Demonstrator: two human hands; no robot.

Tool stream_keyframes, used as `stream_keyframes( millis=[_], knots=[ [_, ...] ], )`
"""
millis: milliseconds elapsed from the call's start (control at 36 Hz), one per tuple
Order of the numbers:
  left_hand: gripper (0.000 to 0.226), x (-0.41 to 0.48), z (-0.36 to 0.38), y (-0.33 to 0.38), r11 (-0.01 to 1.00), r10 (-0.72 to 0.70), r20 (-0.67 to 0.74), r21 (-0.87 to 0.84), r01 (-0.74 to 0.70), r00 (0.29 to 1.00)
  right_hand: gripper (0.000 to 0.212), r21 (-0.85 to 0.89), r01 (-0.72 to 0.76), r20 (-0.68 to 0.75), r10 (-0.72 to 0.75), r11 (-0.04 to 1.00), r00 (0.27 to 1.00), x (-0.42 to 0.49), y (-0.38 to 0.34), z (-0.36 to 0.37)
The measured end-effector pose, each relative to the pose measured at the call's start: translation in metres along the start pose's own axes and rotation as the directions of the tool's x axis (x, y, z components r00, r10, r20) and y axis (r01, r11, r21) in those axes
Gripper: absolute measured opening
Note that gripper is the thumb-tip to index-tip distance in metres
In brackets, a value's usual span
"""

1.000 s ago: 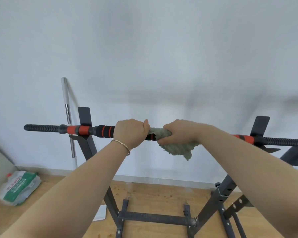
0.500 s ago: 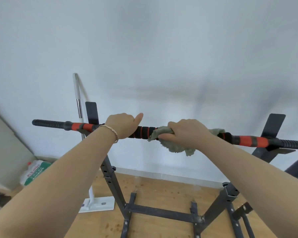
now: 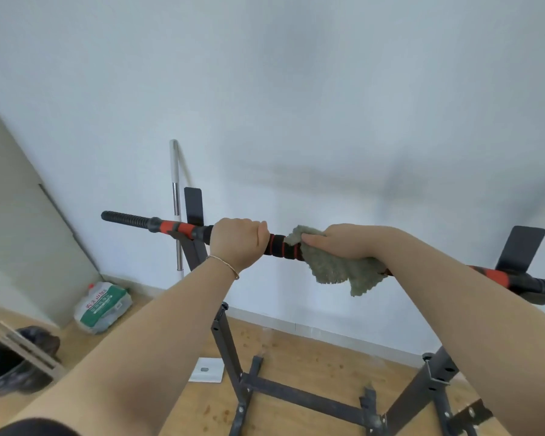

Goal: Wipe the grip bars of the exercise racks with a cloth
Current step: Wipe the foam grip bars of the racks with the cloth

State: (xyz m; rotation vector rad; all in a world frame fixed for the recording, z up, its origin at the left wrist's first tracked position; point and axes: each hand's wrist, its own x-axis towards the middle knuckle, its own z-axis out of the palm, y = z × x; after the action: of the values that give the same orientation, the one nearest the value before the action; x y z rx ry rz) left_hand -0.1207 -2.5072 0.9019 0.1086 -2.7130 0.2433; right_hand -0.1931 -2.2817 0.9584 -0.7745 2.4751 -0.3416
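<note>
A black bar with red and black foam grips [image 3: 277,245] lies across the two uprights of a dark steel rack [image 3: 225,338]. My left hand [image 3: 238,243] grips the bar just right of the left cradle, a thin bracelet on the wrist. My right hand [image 3: 348,243] holds a grey-green cloth [image 3: 334,269] wrapped over the bar's middle; the cloth's loose end hangs below the bar. The bar under the cloth and under my right forearm is hidden.
A white wall stands close behind the rack. A white and chrome pole [image 3: 176,199] on a flat base [image 3: 206,369] stands at the left upright. On the wooden floor at left lie a plastic-wrapped bundle [image 3: 103,306] and a dark bin [image 3: 5,369].
My left thumb, lifted half a second ago, has closed round the bar again. My right hand with the cloth stays near the bar's middle. The view has swung left and tilted.
</note>
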Motion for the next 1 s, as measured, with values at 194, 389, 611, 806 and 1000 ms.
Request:
stream_keyframes(
  millis=[194, 389, 611, 806, 1000],
  knots=[
    [0.033, -0.005, 0.010, -0.004, 0.992, 0.051, -0.271, -0.101, -0.081, 0.961, 0.060, 0.037, -0.151, -0.055, 0.153, 0.988, 0.987, 0.013, 0.002, -0.004],
    [0.020, -0.007, 0.016, -0.009, 0.988, 0.131, -0.274, -0.046, -0.149, 0.953, 0.051, 0.455, 0.202, -0.557, 0.100, 0.867, 0.825, -0.001, -0.019, 0.009],
    [0.024, 0.022, -0.003, -0.047, 0.959, 0.252, 0.100, 0.108, -0.262, 0.963, 0.085, 0.010, 0.058, -0.398, -0.049, 0.998, 0.916, -0.001, -0.056, 0.040],
    [0.023, 0.028, -0.001, -0.052, 0.919, 0.367, 0.252, 0.053, -0.391, 0.896, 0.083, -0.518, -0.285, -0.606, -0.111, 0.806, 0.788, 0.028, -0.052, 0.070],
    [0.035, 0.019, 0.007, -0.050, 0.923, 0.367, 0.108, 0.082, -0.376, 0.924, 0.069, -0.568, -0.305, -0.613, -0.146, 0.764, 0.776, 0.041, -0.052, 0.057]
  ],
)
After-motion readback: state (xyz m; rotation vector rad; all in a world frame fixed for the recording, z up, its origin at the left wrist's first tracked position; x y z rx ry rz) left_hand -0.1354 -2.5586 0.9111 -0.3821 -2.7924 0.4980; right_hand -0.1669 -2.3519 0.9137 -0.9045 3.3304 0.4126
